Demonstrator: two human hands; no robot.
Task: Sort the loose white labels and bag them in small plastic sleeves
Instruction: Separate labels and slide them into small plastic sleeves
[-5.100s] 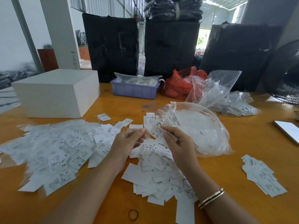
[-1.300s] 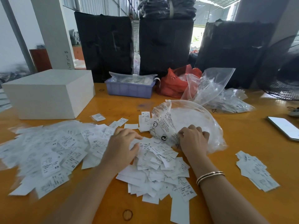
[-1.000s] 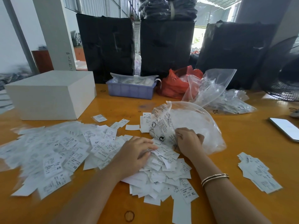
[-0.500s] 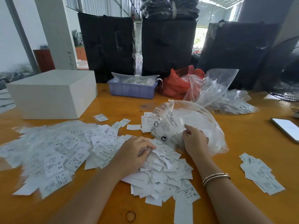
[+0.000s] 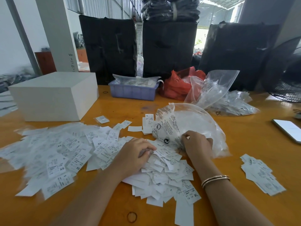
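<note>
Clear plastic of the large printed bag (image 5: pixel 192 126) bunches under the right hand (image 5: pixel 196 144), whose curled fingers form a grip clamped on its near edge. Just beside it, the left hand (image 5: pixel 135 154) rests on the central heap of loose white labels (image 5: pixel 162 173), fingers curled together pinching some. More sleeved labels (image 5: pixel 53 154) spread left across the orange bench (image 5: pixel 244 137), and a small stack (image 5: pixel 260 175) lies well apart at right.

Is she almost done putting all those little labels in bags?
Not nearly. Done: a spread of sleeved labels lies on the left. In hand: her left hand picks at the loose pile, while her right hand grips the big clear bag. Left: most of that pile.
</note>
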